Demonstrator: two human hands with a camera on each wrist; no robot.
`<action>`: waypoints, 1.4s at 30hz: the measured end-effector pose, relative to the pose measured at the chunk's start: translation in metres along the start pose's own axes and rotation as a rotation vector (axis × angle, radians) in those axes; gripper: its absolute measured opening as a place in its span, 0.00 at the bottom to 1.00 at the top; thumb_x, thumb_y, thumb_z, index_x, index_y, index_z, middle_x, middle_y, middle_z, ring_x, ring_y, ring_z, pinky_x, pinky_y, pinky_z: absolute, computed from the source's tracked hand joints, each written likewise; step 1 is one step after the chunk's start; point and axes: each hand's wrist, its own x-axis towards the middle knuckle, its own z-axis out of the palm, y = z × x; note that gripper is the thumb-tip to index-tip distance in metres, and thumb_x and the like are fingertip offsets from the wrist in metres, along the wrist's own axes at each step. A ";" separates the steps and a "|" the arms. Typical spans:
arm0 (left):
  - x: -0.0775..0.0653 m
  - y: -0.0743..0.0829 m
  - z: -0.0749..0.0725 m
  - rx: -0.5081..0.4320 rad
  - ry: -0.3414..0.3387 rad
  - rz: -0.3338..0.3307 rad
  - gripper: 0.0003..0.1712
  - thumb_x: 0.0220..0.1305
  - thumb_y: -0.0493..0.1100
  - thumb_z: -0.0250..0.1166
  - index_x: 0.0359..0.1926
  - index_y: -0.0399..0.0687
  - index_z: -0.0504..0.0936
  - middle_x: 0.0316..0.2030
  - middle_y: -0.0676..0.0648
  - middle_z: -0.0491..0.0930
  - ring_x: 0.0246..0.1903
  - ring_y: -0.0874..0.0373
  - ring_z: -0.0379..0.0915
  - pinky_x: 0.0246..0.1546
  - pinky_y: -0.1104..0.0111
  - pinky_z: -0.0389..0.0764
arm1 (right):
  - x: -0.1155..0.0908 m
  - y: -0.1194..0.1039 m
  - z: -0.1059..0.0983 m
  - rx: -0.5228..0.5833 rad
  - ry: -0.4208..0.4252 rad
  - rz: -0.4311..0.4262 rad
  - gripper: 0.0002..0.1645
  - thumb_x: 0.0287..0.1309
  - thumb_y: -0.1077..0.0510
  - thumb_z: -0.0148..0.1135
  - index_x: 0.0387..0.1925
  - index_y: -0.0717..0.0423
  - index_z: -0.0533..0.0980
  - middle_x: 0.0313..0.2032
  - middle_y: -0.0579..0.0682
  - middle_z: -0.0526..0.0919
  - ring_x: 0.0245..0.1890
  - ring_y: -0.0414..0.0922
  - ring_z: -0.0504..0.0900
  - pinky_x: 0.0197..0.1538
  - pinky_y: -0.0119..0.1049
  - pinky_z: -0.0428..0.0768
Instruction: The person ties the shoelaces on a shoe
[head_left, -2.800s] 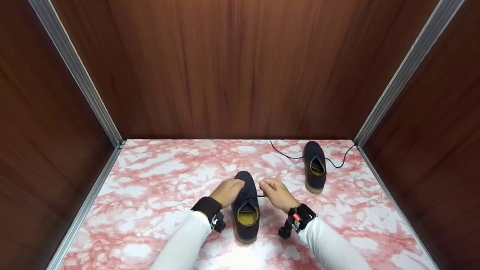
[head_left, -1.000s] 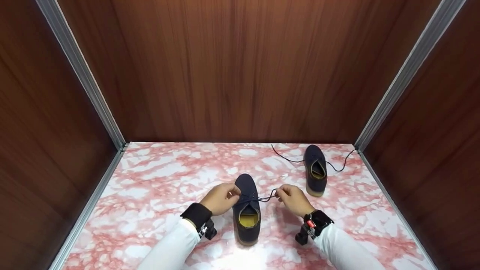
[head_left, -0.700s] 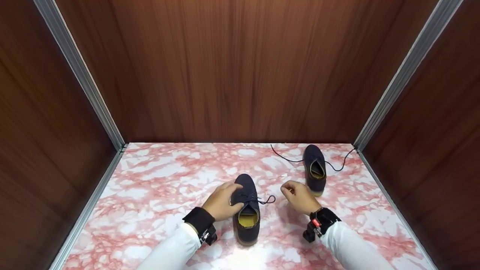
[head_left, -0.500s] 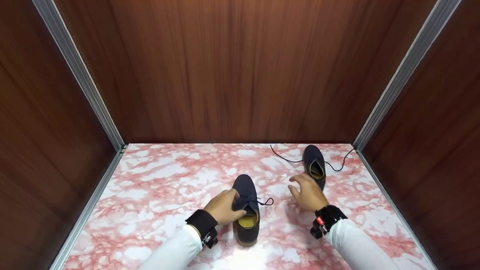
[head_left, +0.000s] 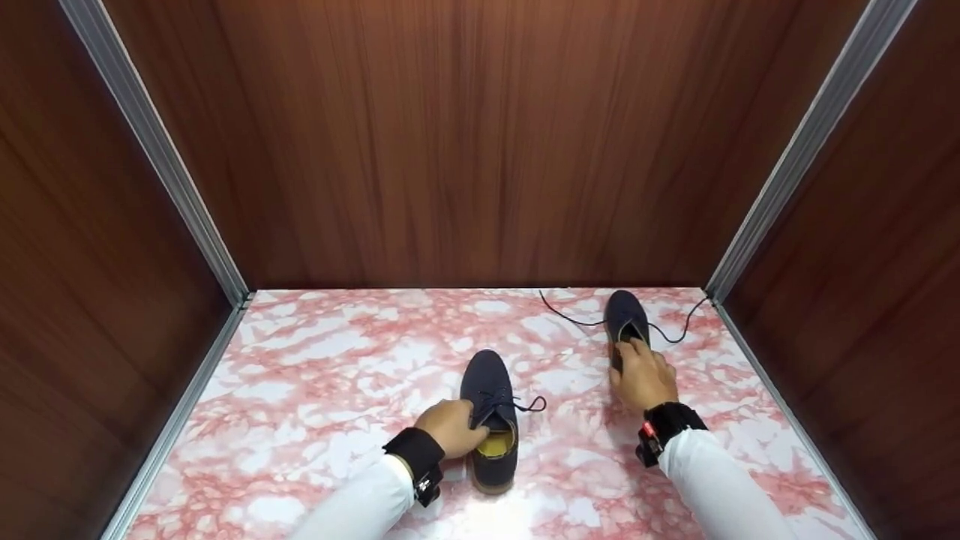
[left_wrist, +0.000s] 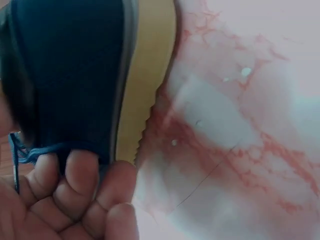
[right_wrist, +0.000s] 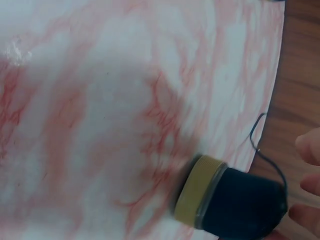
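Observation:
A dark navy lace-up shoe (head_left: 487,375) with a tan sole and yellow lining stands in front of me, toe pointing away. My left hand (head_left: 450,427) grips its left side, thumb at the opening. In the left wrist view, the curled fingers (left_wrist: 80,175) lie against the shoe's side (left_wrist: 70,75), and a blue lace (left_wrist: 50,149) runs just above them. A lace loop (head_left: 534,403) sticks out to the right. My right hand (head_left: 645,375) reaches over the heel of a matching shoe (head_left: 624,306) at back right, fingers at its opening and covering much of its rear.
Loose laces spread from the far shoe: one lace (head_left: 564,315) leftward, another lace (head_left: 686,326) toward the right edge. The red-and-white marbled tabletop (head_left: 315,375) is enclosed by brown wood-look panels (head_left: 480,150) with grey metal corner strips.
My right hand let go of the near shoe's lace loop and moved right to the far shoe. My left hand slid back from the laces to the near shoe's opening.

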 end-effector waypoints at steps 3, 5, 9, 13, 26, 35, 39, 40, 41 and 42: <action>0.001 0.000 0.002 0.005 0.017 0.005 0.13 0.61 0.53 0.67 0.31 0.49 0.80 0.28 0.48 0.84 0.29 0.53 0.79 0.32 0.58 0.78 | 0.001 0.006 0.004 -0.033 -0.008 0.024 0.30 0.66 0.51 0.63 0.66 0.59 0.75 0.70 0.67 0.73 0.60 0.74 0.77 0.55 0.73 0.73; 0.001 0.001 0.004 0.013 0.034 0.016 0.11 0.61 0.51 0.66 0.33 0.48 0.81 0.31 0.46 0.85 0.31 0.51 0.81 0.34 0.57 0.79 | 0.002 0.011 0.007 -0.051 0.014 0.018 0.28 0.65 0.52 0.64 0.62 0.62 0.77 0.65 0.67 0.78 0.55 0.74 0.80 0.52 0.73 0.75; 0.002 0.003 0.006 0.041 0.090 0.042 0.09 0.60 0.47 0.65 0.33 0.46 0.81 0.32 0.43 0.87 0.33 0.46 0.84 0.35 0.54 0.81 | 0.003 0.019 0.013 -0.077 0.106 -0.029 0.21 0.58 0.58 0.69 0.50 0.67 0.80 0.49 0.68 0.85 0.42 0.73 0.84 0.43 0.70 0.79; 0.003 0.004 0.002 0.044 0.135 0.035 0.07 0.59 0.43 0.64 0.33 0.44 0.80 0.32 0.40 0.87 0.33 0.43 0.85 0.34 0.53 0.81 | 0.006 0.022 0.016 -0.076 0.155 -0.067 0.17 0.54 0.61 0.70 0.43 0.68 0.79 0.41 0.68 0.84 0.35 0.73 0.84 0.38 0.69 0.80; 0.022 -0.022 -0.037 -0.037 0.225 -0.036 0.06 0.65 0.40 0.62 0.39 0.41 0.80 0.34 0.36 0.86 0.35 0.40 0.85 0.38 0.49 0.84 | 0.002 0.021 0.017 -0.007 0.163 -0.062 0.15 0.59 0.68 0.65 0.49 0.69 0.80 0.47 0.68 0.85 0.39 0.72 0.85 0.44 0.66 0.82; 0.048 -0.057 -0.058 -0.025 0.304 -0.210 0.10 0.70 0.40 0.62 0.48 0.40 0.82 0.42 0.30 0.88 0.42 0.34 0.87 0.44 0.44 0.84 | 0.000 0.024 0.022 0.027 0.132 -0.044 0.17 0.63 0.69 0.61 0.53 0.66 0.80 0.51 0.68 0.85 0.43 0.72 0.85 0.48 0.66 0.82; 0.059 -0.070 -0.058 -0.042 0.335 -0.248 0.12 0.72 0.40 0.63 0.52 0.39 0.83 0.46 0.30 0.88 0.46 0.34 0.87 0.48 0.44 0.84 | -0.001 0.024 0.022 0.027 0.131 -0.042 0.18 0.61 0.69 0.61 0.53 0.66 0.80 0.50 0.68 0.85 0.42 0.73 0.85 0.46 0.67 0.82; 0.062 -0.073 -0.058 -0.048 0.343 -0.253 0.12 0.72 0.40 0.64 0.52 0.39 0.83 0.46 0.30 0.88 0.46 0.34 0.87 0.48 0.43 0.84 | -0.002 0.024 0.022 0.024 0.134 -0.043 0.18 0.60 0.69 0.61 0.53 0.66 0.80 0.50 0.68 0.85 0.41 0.73 0.85 0.46 0.67 0.82; 0.064 -0.075 -0.058 -0.058 0.348 -0.262 0.12 0.72 0.40 0.64 0.52 0.39 0.83 0.46 0.30 0.88 0.47 0.33 0.87 0.49 0.43 0.84 | -0.002 0.023 0.022 0.021 0.137 -0.044 0.19 0.59 0.69 0.61 0.53 0.66 0.80 0.49 0.68 0.85 0.40 0.73 0.85 0.45 0.67 0.82; 0.066 -0.078 -0.057 -0.066 0.353 -0.267 0.11 0.72 0.39 0.64 0.51 0.39 0.83 0.46 0.29 0.88 0.47 0.33 0.87 0.49 0.43 0.84 | -0.002 0.023 0.022 0.018 0.139 -0.046 0.19 0.59 0.69 0.61 0.52 0.66 0.80 0.49 0.68 0.85 0.40 0.73 0.85 0.45 0.67 0.82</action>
